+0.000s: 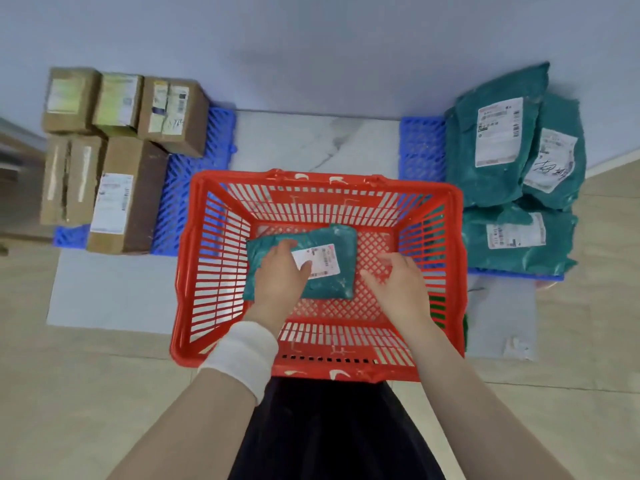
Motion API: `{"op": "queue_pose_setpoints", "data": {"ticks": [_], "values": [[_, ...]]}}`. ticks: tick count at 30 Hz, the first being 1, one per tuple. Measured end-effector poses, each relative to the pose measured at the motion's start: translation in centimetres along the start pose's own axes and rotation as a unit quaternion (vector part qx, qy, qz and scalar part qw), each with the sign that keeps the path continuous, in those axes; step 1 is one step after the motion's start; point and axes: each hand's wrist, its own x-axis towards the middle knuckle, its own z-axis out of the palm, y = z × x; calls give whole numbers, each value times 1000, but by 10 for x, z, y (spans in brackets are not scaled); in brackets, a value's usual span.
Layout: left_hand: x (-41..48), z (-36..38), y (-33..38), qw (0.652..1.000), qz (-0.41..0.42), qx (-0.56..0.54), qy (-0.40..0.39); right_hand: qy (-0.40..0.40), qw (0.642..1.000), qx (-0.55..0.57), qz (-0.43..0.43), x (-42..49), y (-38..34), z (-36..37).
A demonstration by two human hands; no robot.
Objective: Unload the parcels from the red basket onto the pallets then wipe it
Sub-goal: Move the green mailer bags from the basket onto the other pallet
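unloading nearly done | one teal plastic mailer parcel (322, 258) left in red plastic slatted basket (194, 271) | left hand (282, 271) flat on it, not gripping (right hand (398, 282) spread beside) | wipe pending

Red basket (317, 188) on floor, left hand (282, 268) on green parcel (332, 261) inside, right hand (398, 285) open beside it, blue pallets (420, 147) beyond

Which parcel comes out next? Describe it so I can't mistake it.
Find the red plastic basket between the two blue pallets. On its floor, left of centre, lies one teal plastic mailer bag with a white label, under the left hand. The other teal bags are outside, on the right pallet.
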Motion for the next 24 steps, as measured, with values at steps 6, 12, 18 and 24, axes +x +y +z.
{"op": "queue_pose_setpoints", "data": {"ticks": [6,12,18,24], "values": [[38,20,-63,987,-130,-20,-90,-165,975,89,118,31,17,66],[107,59,-101,983,-162,-1,-86,-131,968,79,199,101,35,137],[117,70,-104,981,-180,-5,-75,-90,945,178,258,119,36,162],[90,31,-83,990,-107,-43,-82,-77,945,245,202,73,19,108]]}}
